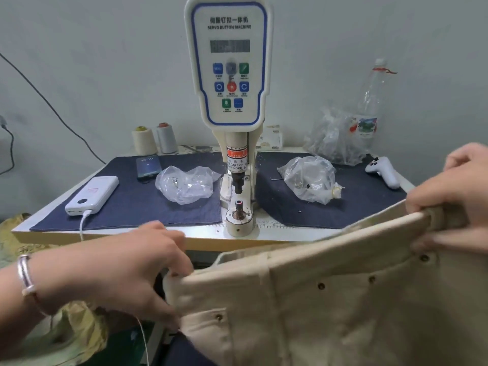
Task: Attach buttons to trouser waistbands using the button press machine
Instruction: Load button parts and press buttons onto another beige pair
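Cream trousers (330, 299) hang stretched in front of the table, waistband up, with several dark rivets on the pocket area. My left hand (137, 270) grips the waistband's left end. My right hand (459, 196) grips the waistband's right end, higher and nearer the table edge. The servo button machine (229, 67) stands at the table's middle, its lower die post (239, 210) bare under the punch. Clear bags of button parts lie left (184, 184) and right (309, 180) of the machine on the dark mat.
On the table: a white power bank (92, 195) with cable, a phone (148, 166), two thread cones (154, 140), a white controller (383, 170), a plastic bottle (369, 101) and another bag (332, 136). Yellowish fabric (60, 334) lies at lower left.
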The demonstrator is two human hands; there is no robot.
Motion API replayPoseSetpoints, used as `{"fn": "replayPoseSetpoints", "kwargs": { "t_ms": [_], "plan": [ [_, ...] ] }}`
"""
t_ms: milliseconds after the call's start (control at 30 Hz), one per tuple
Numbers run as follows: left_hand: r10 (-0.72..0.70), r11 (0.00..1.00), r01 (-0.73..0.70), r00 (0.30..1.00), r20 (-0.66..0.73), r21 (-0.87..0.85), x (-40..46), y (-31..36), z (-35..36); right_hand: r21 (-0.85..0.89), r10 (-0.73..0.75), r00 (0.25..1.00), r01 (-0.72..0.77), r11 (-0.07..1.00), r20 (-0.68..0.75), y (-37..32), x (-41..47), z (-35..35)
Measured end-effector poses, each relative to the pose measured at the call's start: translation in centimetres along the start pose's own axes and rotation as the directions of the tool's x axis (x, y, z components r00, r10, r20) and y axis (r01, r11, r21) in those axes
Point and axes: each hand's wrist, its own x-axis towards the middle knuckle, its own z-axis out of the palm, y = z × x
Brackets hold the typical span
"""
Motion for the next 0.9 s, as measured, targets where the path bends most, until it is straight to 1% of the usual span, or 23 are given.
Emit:
{"fn": "replayPoseSetpoints", "kwargs": {
  "t_ms": [33, 67, 100, 133, 200, 300, 400, 433, 467, 500, 533, 567, 600, 633, 667, 700, 733, 767, 800, 833, 867, 900],
  "plan": [
    [0.009, 0.988, 0.008, 0.995, -0.104, 0.155, -0.2, -0.5, -0.3, -0.069, 0.009, 1.000, -0.011, 0.998, -0.020, 0.4, 0.0, 0.3],
    [0.050, 0.962, 0.009, 0.977, -0.208, 0.273, -0.5, -1.1, -0.7, -0.115, 0.021, 0.999, -0.026, 0.993, -0.042, 0.6, 0.1, 0.6],
    [0.105, 0.939, -0.002, 0.954, -0.280, 0.344, -0.6, -1.9, -0.9, -0.151, 0.026, 0.998, -0.035, 0.988, -0.063, 0.7, 0.2, 0.9],
    [0.144, 0.924, -0.013, 0.937, -0.318, 0.382, -0.7, -2.5, -1.3, -0.188, 0.037, 0.997, -0.050, 0.981, -0.072, 0.8, 0.2, 1.1],
    [0.188, 0.916, -0.018, 0.902, -0.389, 0.400, -1.1, -3.9, -2.2, -0.226, 0.076, 0.994, -0.093, 0.970, -0.083, 0.8, 0.3, 1.4],
    [0.122, 0.945, 0.045, 0.868, -0.481, 0.322, -1.7, -5.4, -3.3, -0.160, 0.154, 0.984, -0.168, 0.973, -0.094, 0.7, 0.7, 2.0],
    [0.088, 0.931, 0.141, 0.810, -0.580, 0.337, -1.7, -6.6, -3.3, -0.085, 0.132, 0.983, -0.143, 0.986, -0.124, 0.1, 1.1, 2.4],
    [0.089, 0.928, 0.153, 0.794, -0.601, 0.340, -1.7, -7.1, -3.2, -0.054, 0.115, 0.982, -0.124, 0.991, -0.153, 0.3, 1.3, 2.4],
    [0.077, 0.946, 0.135, 0.791, -0.607, 0.296, -1.8, -7.9, -2.9, -0.003, 0.107, 0.979, -0.109, 0.994, -0.174, 0.5, 1.4, 2.4],
    [0.039, 0.984, 0.073, 0.809, -0.586, 0.165, -2.3, -8.3, -3.0, 0.086, 0.115, 0.974, -0.100, 0.991, -0.196, 1.1, 1.4, 2.4],
    [-0.055, 0.996, 0.009, 0.836, -0.546, -0.087, -3.0, -8.6, -3.3, 0.231, 0.147, 0.973, -0.103, 0.968, -0.180, 1.7, 1.5, 2.3],
    [-0.133, 0.919, -0.070, 0.871, -0.473, -0.388, -3.8, -9.3, -3.3, 0.441, 0.180, 0.974, -0.100, 0.892, -0.142, 2.4, 1.4, 2.2],
    [-0.216, 0.780, -0.097, 0.886, -0.411, -0.618, -4.4, -10.0, -3.2, 0.672, 0.199, 0.976, -0.090, 0.735, -0.087, 2.9, 1.3, 2.2],
    [-0.288, 0.687, -0.119, 0.861, -0.419, -0.717, -4.9, -11.1, -2.8, 0.850, 0.192, 0.981, -0.081, 0.521, -0.024, 3.4, 1.3, 2.2],
    [-0.365, 0.625, -0.118, 0.830, -0.422, -0.772, -5.1, -11.7, -2.3, 0.937, 0.182, 0.983, -0.085, 0.338, 0.024, 4.0, 1.4, 2.3],
    [-0.333, 0.546, -0.189, 0.845, -0.419, -0.816, -5.0, -12.0, -1.8, 0.973, 0.190, 0.979, -0.118, 0.200, 0.079, 4.6, 1.5, 2.7],
    [-0.297, 0.392, -0.301, 0.853, -0.430, -0.869, -5.2, -11.6, -1.6, 0.983, 0.218, 0.968, -0.152, 0.102, 0.127, 5.1, 1.7, 3.1],
    [-0.229, 0.155, -0.441, 0.855, -0.466, -0.884, -4.8, -10.6, -1.3, 0.980, 0.246, 0.955, -0.187, 0.063, 0.166, 5.3, 1.8, 3.6],
    [-0.141, -0.114, -0.446, 0.892, -0.430, -0.888, -4.7, -9.4, -1.7, 0.968, 0.268, 0.941, -0.238, 0.084, 0.208, 5.4, 2.0, 4.0],
    [-0.071, -0.227, -0.400, 0.916, -0.394, -0.888, -4.8, -8.1, -2.4, 0.949, 0.293, 0.925, -0.288, 0.125, 0.242, 5.3, 2.1, 4.4],
    [-0.100, -0.113, -0.425, 0.904, -0.415, -0.898, -4.6, -7.2, -2.6, 0.931, 0.325, 0.908, -0.327, 0.160, 0.263, 5.0, 2.3, 4.7],
    [-0.117, 0.085, -0.415, 0.899, -0.423, -0.906, -4.2, -7.5, -2.4, 0.921, 0.353, 0.895, -0.348, 0.172, 0.272, 4.7, 2.2, 5.0]
  ]
}}
